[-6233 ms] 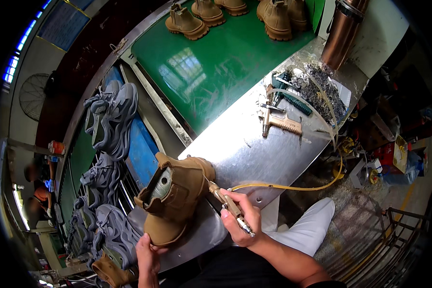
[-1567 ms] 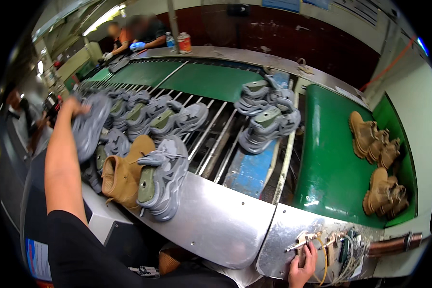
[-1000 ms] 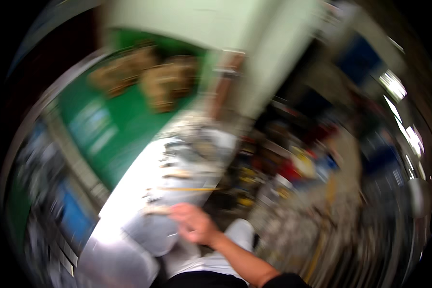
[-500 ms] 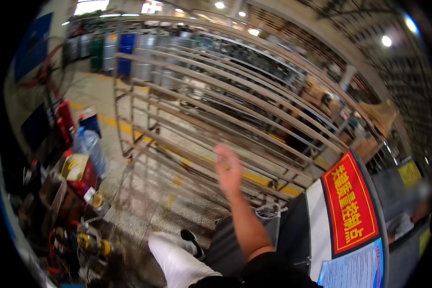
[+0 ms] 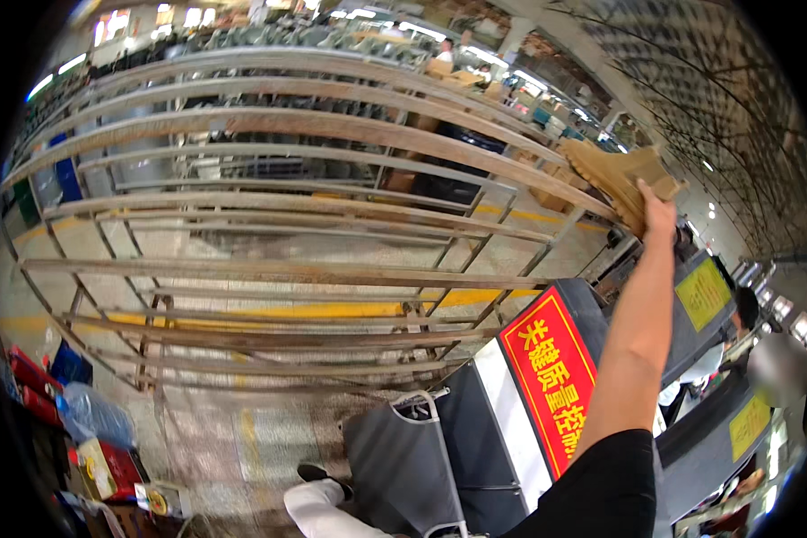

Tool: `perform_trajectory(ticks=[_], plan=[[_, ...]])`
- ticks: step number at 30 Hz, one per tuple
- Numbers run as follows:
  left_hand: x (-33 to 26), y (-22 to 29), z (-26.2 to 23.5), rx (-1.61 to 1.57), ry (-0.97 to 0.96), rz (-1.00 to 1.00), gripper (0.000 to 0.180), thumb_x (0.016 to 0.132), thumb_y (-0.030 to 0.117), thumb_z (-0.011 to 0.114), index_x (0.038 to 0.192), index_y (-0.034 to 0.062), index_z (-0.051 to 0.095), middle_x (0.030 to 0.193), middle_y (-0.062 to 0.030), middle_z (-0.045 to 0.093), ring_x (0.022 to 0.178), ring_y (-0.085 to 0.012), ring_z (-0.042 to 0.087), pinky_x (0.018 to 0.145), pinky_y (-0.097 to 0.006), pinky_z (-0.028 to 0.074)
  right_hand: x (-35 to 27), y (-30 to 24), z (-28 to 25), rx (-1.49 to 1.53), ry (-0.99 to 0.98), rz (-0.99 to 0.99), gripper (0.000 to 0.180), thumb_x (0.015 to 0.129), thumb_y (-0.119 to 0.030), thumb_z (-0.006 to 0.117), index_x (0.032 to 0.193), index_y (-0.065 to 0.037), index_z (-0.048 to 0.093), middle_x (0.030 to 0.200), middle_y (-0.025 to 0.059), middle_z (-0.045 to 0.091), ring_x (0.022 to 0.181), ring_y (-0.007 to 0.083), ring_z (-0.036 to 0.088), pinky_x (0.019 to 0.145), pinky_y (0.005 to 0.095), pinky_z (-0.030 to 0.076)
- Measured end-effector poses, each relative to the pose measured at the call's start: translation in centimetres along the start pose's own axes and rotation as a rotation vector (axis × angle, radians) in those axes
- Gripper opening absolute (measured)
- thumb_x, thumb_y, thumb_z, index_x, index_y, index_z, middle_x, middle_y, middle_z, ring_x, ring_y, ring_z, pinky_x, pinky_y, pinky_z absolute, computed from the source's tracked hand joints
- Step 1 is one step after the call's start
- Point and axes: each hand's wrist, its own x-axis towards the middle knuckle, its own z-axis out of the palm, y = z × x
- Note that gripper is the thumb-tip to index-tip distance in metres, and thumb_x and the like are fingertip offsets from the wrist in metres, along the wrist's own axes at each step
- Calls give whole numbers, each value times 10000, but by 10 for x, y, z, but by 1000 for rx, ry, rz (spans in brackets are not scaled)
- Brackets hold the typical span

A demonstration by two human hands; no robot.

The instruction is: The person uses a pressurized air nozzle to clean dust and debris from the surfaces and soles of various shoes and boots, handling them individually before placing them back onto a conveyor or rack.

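My right hand (image 5: 659, 212) reaches up at the far right and closes on a tan boot (image 5: 611, 177). The thumb lies against the boot near its upper part, while the other fingers are mostly hidden. The boot is tilted, its ridged sole facing the rack. It is at the right end of a long metal rack (image 5: 332, 128) made of several worn horizontal bars; whether it still touches the bars I cannot tell. My left hand is out of view.
Dark machine housings with a red sign (image 5: 551, 381) and a yellow label (image 5: 704, 294) stand at the right. A grey folding chair (image 5: 399, 466) is in front of them. At the lower left are a blue-tinted plastic bag (image 5: 97, 414) and boxes. Another person (image 5: 771, 368) is at the far right.
My right hand has moved up and right from in front of the rack, where it was empty, onto the tan boot. The view has turned, so the rack sits further left.
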Motion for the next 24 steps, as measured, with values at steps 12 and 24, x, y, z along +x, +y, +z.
perform_trajectory(ticks=[12,24], plan=[[37,26,74,-628,48,235,466,911,168,631,1317,-6,483,1156,-117,626,1079,-196,591,943,-330,450,-101,-118,25,481,206,215,527,616,-237,875,889,146,637,1053,185,612,844,286,615,773,474,569],[-138,-2,108,-1191,902,480,782,844,539,648,1347,-20,435,1248,-191,570,1148,-252,559,990,-395,440,-738,-214,21,1612,-1292,470,524,775,-175,671,1231,31,514,1279,194,506,1184,339,493,1023,466,412]])
